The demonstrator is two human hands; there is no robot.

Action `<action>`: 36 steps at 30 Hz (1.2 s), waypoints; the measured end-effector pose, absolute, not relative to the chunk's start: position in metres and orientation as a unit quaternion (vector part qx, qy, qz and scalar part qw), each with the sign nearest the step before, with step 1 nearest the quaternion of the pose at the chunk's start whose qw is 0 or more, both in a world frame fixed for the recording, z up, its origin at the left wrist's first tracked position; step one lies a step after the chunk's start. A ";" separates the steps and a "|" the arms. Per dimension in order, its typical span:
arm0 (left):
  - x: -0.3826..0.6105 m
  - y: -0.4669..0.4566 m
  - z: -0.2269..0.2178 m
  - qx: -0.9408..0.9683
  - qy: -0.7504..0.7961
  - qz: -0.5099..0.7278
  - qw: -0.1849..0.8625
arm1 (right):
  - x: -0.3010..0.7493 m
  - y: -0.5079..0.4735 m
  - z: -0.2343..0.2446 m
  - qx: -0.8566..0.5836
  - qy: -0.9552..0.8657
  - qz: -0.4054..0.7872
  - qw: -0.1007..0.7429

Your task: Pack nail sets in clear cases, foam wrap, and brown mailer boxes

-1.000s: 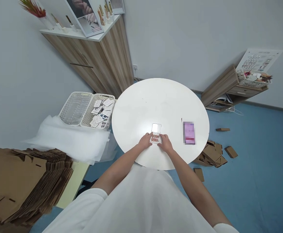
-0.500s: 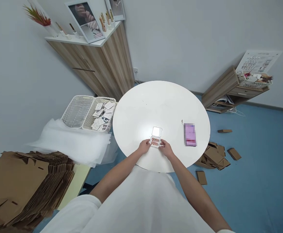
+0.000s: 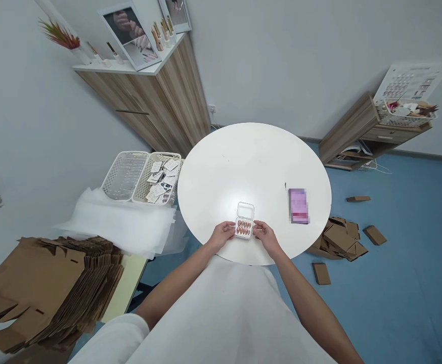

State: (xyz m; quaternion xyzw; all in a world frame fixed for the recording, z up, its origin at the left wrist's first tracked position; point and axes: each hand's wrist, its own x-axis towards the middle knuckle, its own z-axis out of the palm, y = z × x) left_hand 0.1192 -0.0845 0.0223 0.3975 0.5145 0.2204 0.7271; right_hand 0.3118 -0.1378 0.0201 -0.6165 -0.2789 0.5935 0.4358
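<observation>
A small clear case (image 3: 244, 236) stands with its hinged lid (image 3: 246, 210) raised on the far side, close to the front of the round white table (image 3: 251, 151). Two rows of reddish-brown press-on nails (image 3: 242, 228) lie inside it. My left hand (image 3: 223, 235) pinches the case's left edge with thumb and fingers. On the opposite edge, my right hand (image 3: 265, 236) grips it the same way. Whether the case rests on the tabletop or is slightly lifted, I cannot tell.
A blurred purple item (image 3: 299, 206) lies on the table's right. White baskets (image 3: 133, 194), one with small cards, and foam sheets (image 3: 122, 222) are at left, above stacked cardboard (image 3: 50, 283). Flattened boxes (image 3: 340, 237) are on the floor at right; cabinets (image 3: 183, 96) stand behind.
Both hands and the case have come slightly nearer to my body. The raised lid looks more tilted and its glare has gone. My view has shifted a little.
</observation>
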 end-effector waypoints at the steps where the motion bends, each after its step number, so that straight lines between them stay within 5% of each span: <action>1: 0.119 -0.085 0.023 0.399 0.512 0.218 0.728 | 0.314 -0.136 0.020 -0.619 -0.263 0.597 0.438; 25: 0.125 -0.084 0.038 0.299 0.507 0.246 0.770 | 0.317 -0.119 0.050 -0.501 -0.209 0.689 0.480; 36: 0.128 -0.084 0.041 0.266 0.490 0.267 0.786 | 0.306 -0.138 0.040 -0.567 -0.185 0.653 0.467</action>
